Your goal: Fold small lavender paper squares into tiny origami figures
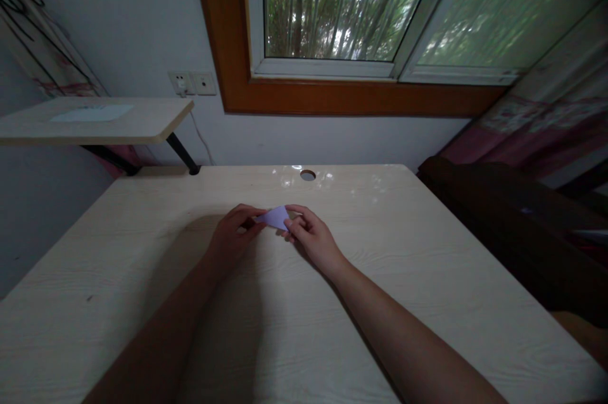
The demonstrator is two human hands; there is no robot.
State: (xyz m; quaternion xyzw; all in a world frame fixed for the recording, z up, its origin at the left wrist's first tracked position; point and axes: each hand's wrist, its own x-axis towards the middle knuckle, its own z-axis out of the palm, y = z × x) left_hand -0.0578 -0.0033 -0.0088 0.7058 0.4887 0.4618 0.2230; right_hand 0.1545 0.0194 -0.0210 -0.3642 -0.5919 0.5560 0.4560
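A small piece of folded purple paper (275,217) is held between my two hands, over the far middle part of the pale wooden desk (304,315). The paper narrows towards the left and is broader on the right. My left hand (234,227) pinches its narrow left end between thumb and fingers. At the broad right end, my right hand (311,233) grips the edge with the thumb in front and the fingers behind and below. Parts of both ends are hidden under the fingertips.
A raised shelf (156,128) on black legs stands at the desk's back left, with a pale sheet (92,113) on it. A round cable hole (308,175) lies near the back edge. Behind are a wall socket (192,83) and a window (342,5); dark furniture (498,220) stands at right.
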